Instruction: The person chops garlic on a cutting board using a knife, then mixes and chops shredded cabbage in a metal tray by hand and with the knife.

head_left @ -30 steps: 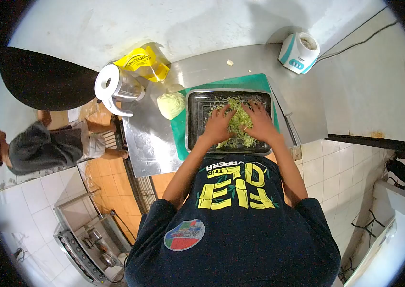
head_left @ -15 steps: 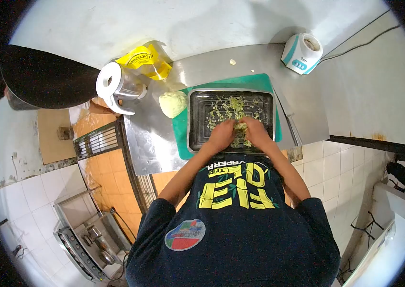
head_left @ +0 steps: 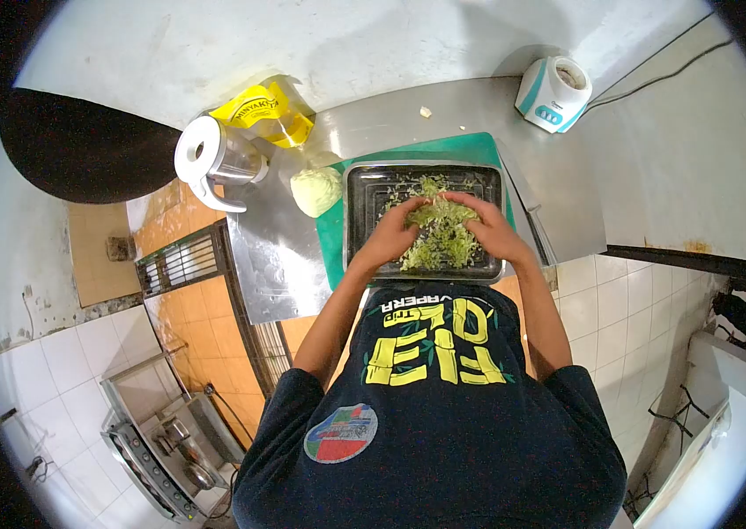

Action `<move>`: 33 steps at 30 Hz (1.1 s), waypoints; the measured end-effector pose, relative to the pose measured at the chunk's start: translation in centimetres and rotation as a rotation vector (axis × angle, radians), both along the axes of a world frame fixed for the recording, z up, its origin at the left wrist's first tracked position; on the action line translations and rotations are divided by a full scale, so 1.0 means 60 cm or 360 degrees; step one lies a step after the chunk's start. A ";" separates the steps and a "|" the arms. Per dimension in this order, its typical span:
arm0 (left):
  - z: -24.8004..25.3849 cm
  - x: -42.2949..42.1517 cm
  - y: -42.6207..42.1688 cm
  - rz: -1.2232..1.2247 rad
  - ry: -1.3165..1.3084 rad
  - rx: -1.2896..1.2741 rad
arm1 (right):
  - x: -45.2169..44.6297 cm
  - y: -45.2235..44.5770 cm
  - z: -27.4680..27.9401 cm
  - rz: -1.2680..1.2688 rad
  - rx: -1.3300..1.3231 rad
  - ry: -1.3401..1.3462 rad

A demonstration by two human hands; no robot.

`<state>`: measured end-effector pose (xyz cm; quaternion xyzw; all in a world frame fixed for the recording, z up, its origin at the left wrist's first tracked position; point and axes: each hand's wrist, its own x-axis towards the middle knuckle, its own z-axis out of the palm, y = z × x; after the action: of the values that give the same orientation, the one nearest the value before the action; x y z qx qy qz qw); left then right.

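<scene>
Pale green shredded cabbage (head_left: 440,247) lies heaped in the middle of a dark rectangular baking tray (head_left: 354,212), with loose bits scattered around it. My left hand (head_left: 392,236) curves around the left side of the heap, fingers bent inward. On the opposite side, my right hand (head_left: 489,227) cups the shreds with its fingers reaching over the top. A clump is gathered between both hands; some fingertips are buried in it. Under the tray is a green cutting board (head_left: 330,242). A pale cabbage piece (head_left: 316,192) sits beside the tray, left of my left hand.
A blender jug (head_left: 233,160) with a white lid and a yellow pouch (head_left: 263,110) stand on the steel table (head_left: 271,273) at left. The blender base (head_left: 553,95) is at back right with its cord. A knife-like metal strip (head_left: 542,234) lies right of the board.
My hands have moved apart and slightly away from my body, from close together in the tray to either side of the shreds. The cabbage is now heaped more thickly between them.
</scene>
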<state>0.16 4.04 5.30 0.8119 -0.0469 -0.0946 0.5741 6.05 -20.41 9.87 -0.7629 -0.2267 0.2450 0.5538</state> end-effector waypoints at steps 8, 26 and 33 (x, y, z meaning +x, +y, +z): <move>0.023 -0.051 0.008 -0.0362 -0.0026 0.1121 | -0.059 -0.009 -0.014 0.0227 -0.1171 -0.0534; -0.004 0.002 -0.037 0.0137 0.0032 0.0476 | -0.014 0.021 -0.039 -0.0115 -0.0409 -0.0198; -0.003 -0.002 -0.034 0.0239 0.0012 0.0336 | -0.005 0.024 -0.026 -0.0191 -0.0281 -0.0148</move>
<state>0.06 2.03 5.09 0.8688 0.0263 -0.0589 0.4910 5.73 -19.00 8.29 -0.8313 -0.1836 0.1948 0.4870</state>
